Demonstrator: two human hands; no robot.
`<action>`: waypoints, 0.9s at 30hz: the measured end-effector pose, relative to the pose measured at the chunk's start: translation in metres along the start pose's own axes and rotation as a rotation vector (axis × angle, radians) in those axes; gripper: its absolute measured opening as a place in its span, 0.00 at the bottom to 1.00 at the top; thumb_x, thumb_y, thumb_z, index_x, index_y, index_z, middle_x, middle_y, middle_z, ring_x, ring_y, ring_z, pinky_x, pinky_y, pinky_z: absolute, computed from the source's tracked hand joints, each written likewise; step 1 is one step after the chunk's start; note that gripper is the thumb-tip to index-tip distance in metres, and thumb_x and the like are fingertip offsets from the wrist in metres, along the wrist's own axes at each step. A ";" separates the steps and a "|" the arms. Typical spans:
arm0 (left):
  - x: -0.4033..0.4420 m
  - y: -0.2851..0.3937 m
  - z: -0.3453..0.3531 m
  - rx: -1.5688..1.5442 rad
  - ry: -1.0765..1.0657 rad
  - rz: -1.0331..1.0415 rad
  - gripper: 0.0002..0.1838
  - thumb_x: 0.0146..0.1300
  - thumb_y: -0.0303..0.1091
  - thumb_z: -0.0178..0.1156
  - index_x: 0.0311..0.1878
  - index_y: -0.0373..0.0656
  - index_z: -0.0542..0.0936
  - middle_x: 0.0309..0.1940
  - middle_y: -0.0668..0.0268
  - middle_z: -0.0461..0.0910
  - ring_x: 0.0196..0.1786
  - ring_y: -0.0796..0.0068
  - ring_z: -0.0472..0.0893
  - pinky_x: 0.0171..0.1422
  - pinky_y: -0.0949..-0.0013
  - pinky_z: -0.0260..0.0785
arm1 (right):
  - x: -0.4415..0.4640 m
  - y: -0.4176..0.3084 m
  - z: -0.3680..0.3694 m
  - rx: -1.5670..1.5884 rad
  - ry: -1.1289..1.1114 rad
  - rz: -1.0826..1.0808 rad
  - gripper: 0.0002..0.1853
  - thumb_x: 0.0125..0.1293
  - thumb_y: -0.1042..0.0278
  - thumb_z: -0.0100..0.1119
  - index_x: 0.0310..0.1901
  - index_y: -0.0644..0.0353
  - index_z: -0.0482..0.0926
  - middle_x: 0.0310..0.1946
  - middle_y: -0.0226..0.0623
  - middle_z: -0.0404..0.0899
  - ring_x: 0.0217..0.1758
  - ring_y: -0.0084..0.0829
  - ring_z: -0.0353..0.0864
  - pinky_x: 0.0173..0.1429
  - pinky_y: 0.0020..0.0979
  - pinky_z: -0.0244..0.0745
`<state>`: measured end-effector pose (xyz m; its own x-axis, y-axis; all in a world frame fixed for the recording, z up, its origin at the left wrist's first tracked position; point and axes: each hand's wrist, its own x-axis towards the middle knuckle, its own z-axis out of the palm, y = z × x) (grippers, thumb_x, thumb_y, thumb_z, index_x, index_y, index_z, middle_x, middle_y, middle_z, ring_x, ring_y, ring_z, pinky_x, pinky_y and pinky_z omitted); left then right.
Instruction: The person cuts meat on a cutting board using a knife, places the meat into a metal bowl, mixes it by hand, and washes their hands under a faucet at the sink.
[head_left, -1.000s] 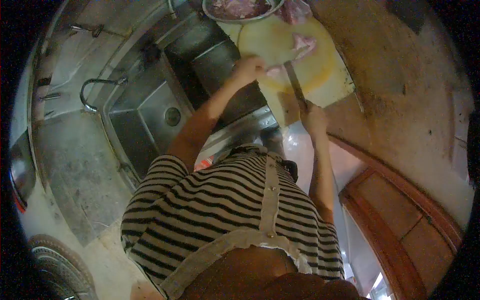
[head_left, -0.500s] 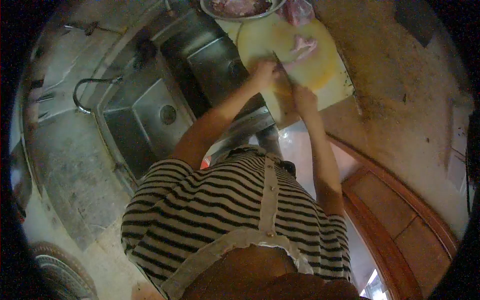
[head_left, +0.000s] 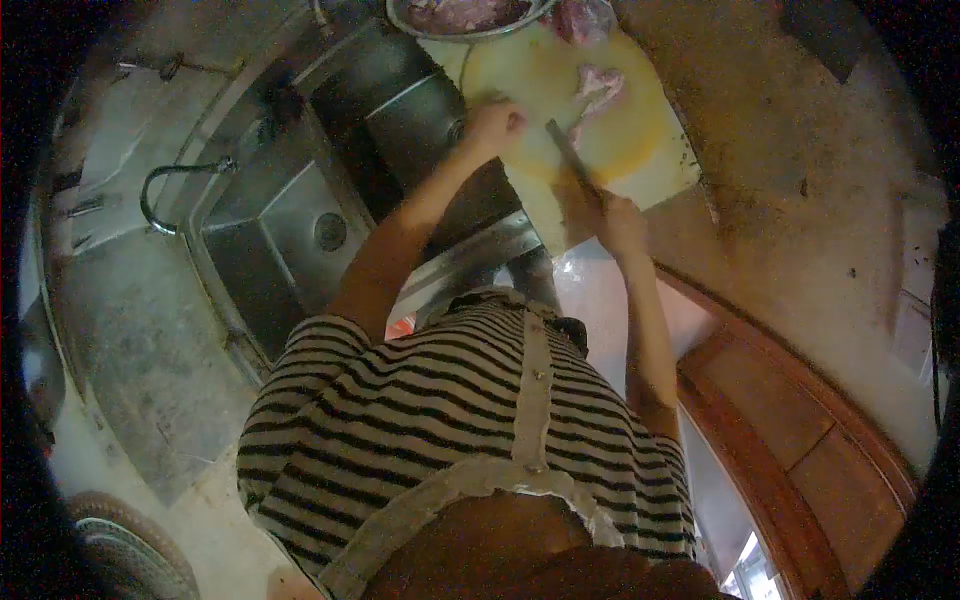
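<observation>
My right hand (head_left: 622, 225) grips the handle of a knife (head_left: 572, 153), its dark blade slanting up and left over a round yellowish cutting board (head_left: 540, 75). A pale pink piece of raw meat, perhaps with bone (head_left: 598, 88), lies on the board, with a thin strip running down toward the blade. Over the board's left edge, beside the sink, is my left hand (head_left: 492, 127), apart from the meat and knife. Its fingers are curled; whatever may be inside them is hidden and slightly blurred.
A metal bowl (head_left: 470, 36) of raw meat stands at the board's far edge, beside a clear plastic bag (head_left: 582, 22) with reddish contents. To the left is a double steel sink (head_left: 270, 235) with a curved faucet (head_left: 150, 195). Wooden cabinet doors (head_left: 770, 400) are at lower right.
My left hand has moved left, away from the knife and meat, toward the sink side. My right hand and knife have shifted slightly down, leaving the blade more exposed.
</observation>
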<state>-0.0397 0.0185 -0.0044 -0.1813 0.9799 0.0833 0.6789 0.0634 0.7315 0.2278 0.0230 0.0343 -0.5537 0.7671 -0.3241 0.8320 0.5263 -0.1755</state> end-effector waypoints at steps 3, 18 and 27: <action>0.009 0.021 0.025 -0.163 -0.077 0.007 0.07 0.50 0.34 0.59 0.32 0.42 0.76 0.30 0.63 0.79 0.33 0.73 0.78 0.39 0.70 0.70 | -0.012 0.002 -0.030 0.121 -0.029 0.170 0.15 0.63 0.56 0.40 0.42 0.54 0.74 0.32 0.50 0.76 0.35 0.48 0.76 0.37 0.47 0.70; 0.011 0.028 0.080 -0.018 0.072 0.064 0.11 0.47 0.31 0.60 0.35 0.40 0.77 0.29 0.55 0.77 0.32 0.58 0.77 0.37 0.61 0.69 | 0.039 0.013 -0.058 0.029 -0.067 -0.041 0.15 0.61 0.63 0.42 0.49 0.52 0.70 0.40 0.45 0.77 0.40 0.45 0.78 0.43 0.43 0.73; 0.009 0.033 0.067 0.054 0.005 0.005 0.06 0.45 0.31 0.55 0.27 0.39 0.74 0.27 0.55 0.75 0.33 0.52 0.75 0.35 0.53 0.66 | 0.091 -0.022 -0.047 0.012 -0.151 -0.021 0.16 0.59 0.56 0.44 0.45 0.54 0.73 0.41 0.44 0.77 0.44 0.42 0.77 0.46 0.43 0.71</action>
<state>0.0292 0.0418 -0.0246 -0.1812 0.9793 0.0907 0.7173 0.0686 0.6933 0.1577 0.0983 0.0529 -0.5601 0.6918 -0.4558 0.8211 0.5366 -0.1946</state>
